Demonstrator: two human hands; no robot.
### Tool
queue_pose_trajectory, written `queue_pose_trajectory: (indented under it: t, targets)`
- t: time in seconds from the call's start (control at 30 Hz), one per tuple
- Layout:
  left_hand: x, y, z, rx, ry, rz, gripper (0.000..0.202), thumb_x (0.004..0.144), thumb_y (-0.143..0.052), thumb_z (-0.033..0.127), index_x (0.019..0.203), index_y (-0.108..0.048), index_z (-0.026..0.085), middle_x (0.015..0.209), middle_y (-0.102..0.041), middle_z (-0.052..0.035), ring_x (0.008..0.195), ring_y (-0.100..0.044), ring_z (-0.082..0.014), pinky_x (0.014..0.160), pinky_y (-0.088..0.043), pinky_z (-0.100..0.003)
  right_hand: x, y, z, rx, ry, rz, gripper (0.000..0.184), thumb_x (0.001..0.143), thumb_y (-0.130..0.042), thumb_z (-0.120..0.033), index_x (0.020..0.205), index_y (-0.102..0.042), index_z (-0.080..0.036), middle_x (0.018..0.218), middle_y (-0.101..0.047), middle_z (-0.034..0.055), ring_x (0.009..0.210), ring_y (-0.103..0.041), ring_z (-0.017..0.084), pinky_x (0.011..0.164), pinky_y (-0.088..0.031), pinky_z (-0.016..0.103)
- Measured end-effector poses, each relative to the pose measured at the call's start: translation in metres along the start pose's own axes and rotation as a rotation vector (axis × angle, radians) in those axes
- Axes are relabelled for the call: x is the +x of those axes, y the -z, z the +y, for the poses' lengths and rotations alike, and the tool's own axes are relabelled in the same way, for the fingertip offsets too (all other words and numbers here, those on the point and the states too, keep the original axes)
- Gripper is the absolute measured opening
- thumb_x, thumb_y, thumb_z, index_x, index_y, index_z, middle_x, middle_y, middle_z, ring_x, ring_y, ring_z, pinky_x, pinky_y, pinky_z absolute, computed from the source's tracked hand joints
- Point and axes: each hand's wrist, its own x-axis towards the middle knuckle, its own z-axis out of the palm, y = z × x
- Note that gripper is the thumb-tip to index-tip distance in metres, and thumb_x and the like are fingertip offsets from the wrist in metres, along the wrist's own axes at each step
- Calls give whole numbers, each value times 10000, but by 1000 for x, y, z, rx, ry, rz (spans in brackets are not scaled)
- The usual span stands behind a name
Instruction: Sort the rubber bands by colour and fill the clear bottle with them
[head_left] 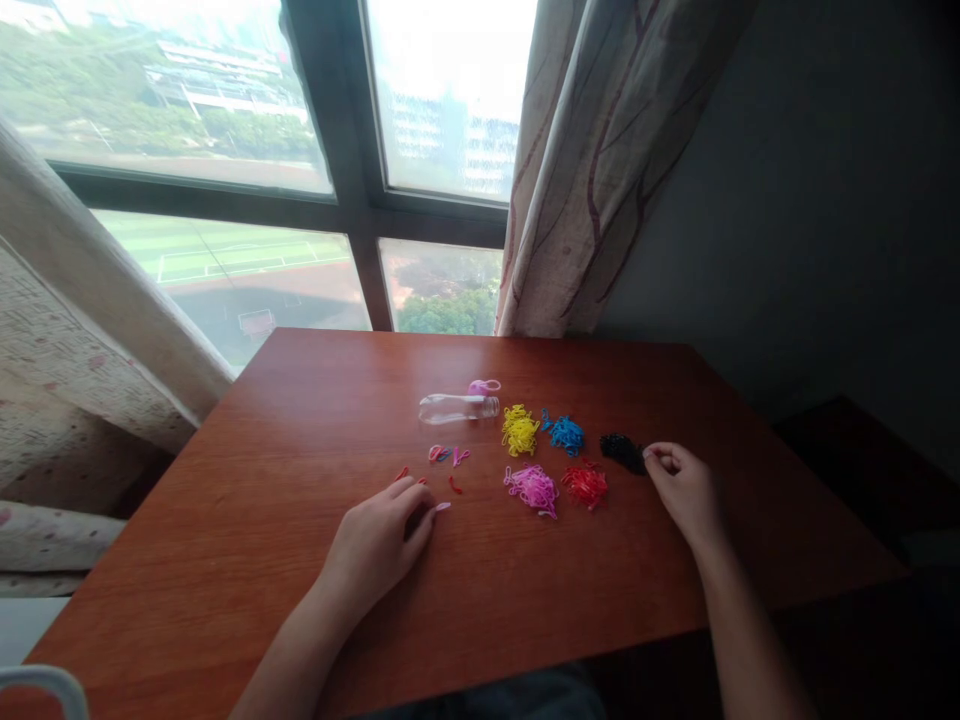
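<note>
Small rubber bands lie sorted by colour on a brown table (315, 400): a yellow pile (519, 429), a blue pile (565, 433), a black pile (622, 451), a pink pile (533, 488) and a red pile (585, 484). My left hand (379, 541) rests palm down, fingers curled, beside a few loose red and pink bands (448, 457); a pink band (441, 508) lies at its fingertips. My right hand (681, 487) is pinched closed at the black pile's right edge. A clear plastic bottle (457, 408) lies on its side behind the loose bands, with a pink cap (484, 386) next to it.
A large window (330, 160) with a dark frame stands behind the table. Patterned curtains hang at the right (600, 170) and left (82, 300). A dark wall (825, 200) is to the right. A white rim (45, 685) shows at the bottom left corner.
</note>
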Motion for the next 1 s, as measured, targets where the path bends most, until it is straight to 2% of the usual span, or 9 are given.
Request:
queue_pose_trajectory:
  t: [0.2,0.37,0.53,0.67,0.83,1.0]
  targets:
    - [0,0,0,0,11,-8,244,954,-431,356,826,-596,229,879,-646,-20,779,-645,-182,658,-446,-269,-2,-1,-8,1,-30,50,308,795,-549,-445,857,-707,-189,685,-674,49,647,-623,207,611,-421,295]
    - [-1,-1,-1,20,8,-20,234,956,-433,347,856,-604,222,898,-644,-27,779,-646,-181,653,-446,-270,-33,0,-38,79,-13,84,307,819,-573,-472,866,-703,-197,682,-668,34,625,-611,190,595,-433,273]
    - [-1,-2,-3,32,-5,-31,239,968,-419,341,875,-605,225,920,-646,-31,824,-647,-185,687,-450,-273,-82,-21,-89,242,172,-53,256,880,-559,-408,841,-697,-196,653,-649,16,580,-600,157,570,-446,234]
    - [0,-3,-3,31,6,-39,239,970,-420,343,870,-600,222,918,-643,-27,817,-642,-186,696,-447,-281,-118,-48,-120,356,319,-251,191,917,-511,-281,846,-670,-204,667,-647,3,578,-590,140,574,-430,220]
    - [0,-3,-2,12,22,-25,250,968,-427,364,835,-587,224,887,-633,-18,776,-628,-177,678,-432,-276,-138,-67,-132,299,416,-376,128,898,-523,-185,863,-643,-213,707,-649,-7,651,-601,148,641,-394,241]
    - [0,-2,-1,-31,23,-6,220,954,-454,344,820,-581,225,870,-633,-13,764,-618,-170,665,-418,-266,-140,-66,-132,234,458,-399,131,894,-516,-153,865,-625,-218,744,-658,-5,688,-599,154,665,-361,258]
